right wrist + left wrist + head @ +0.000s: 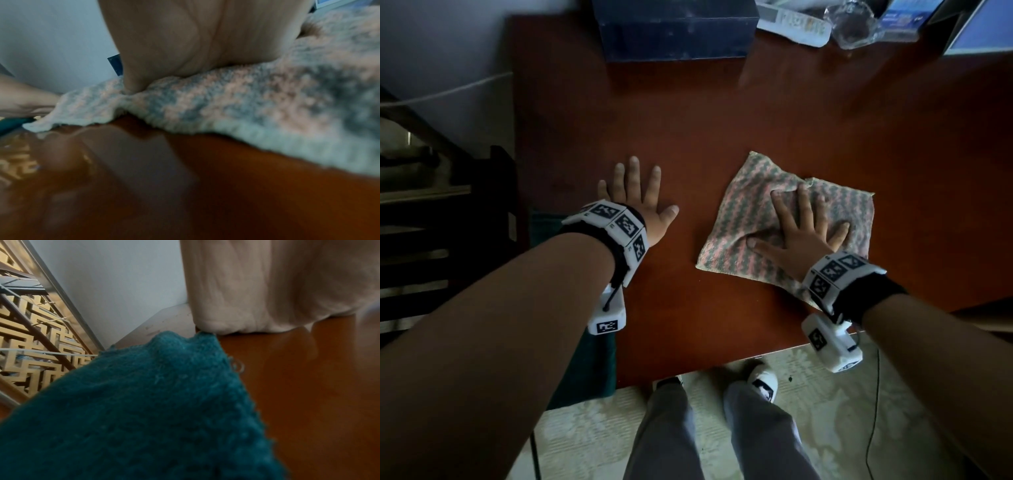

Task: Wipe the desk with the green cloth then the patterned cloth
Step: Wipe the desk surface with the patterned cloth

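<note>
The patterned pink-and-grey cloth (784, 222) lies spread on the red-brown desk (722, 120), right of centre. My right hand (801, 229) presses flat on it with fingers spread; the right wrist view shows the palm (195, 40) bearing down on that cloth (267, 100). My left hand (637, 202) lies flat on bare desk wood to the left, fingers straight, holding nothing. The green cloth (582, 359) sits at the desk's near-left corner, mostly hidden under my left forearm; in the left wrist view the green cloth (144, 410) fills the foreground beneath the wrist.
A dark blue box (674, 31) stands at the desk's far edge. Beside it at the far right are a white remote (794, 24), a crumpled clear plastic item (856, 24) and a screen (976, 27). The desk's near edge (722, 366) is above my feet.
</note>
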`<move>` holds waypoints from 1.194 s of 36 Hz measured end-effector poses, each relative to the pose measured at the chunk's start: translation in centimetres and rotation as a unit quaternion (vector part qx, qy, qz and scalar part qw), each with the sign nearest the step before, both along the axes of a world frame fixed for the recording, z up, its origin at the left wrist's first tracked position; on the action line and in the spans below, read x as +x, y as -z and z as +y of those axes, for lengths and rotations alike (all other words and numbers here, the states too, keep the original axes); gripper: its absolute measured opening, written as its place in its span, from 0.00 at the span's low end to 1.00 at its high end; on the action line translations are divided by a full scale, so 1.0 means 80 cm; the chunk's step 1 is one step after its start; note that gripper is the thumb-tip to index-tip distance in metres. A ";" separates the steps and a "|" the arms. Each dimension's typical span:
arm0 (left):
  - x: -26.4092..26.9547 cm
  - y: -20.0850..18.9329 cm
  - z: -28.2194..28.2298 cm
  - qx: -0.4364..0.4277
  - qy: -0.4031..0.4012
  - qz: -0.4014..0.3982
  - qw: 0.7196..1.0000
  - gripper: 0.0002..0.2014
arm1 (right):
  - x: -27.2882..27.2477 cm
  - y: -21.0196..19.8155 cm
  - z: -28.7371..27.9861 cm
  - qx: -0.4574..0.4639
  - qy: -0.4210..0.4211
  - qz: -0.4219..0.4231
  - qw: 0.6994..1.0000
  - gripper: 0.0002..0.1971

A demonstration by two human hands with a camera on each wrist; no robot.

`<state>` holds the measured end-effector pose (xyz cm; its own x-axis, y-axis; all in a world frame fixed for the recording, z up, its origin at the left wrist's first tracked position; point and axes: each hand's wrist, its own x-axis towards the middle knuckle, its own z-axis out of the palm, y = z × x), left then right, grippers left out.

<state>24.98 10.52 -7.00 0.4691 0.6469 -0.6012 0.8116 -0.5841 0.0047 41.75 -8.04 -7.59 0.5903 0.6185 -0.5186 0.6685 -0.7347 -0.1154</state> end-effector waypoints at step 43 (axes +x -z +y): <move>0.001 0.000 -0.002 0.007 -0.009 0.006 1.000 0.34 | -0.052 -0.007 0.053 -0.021 -0.081 0.045 0.995 0.54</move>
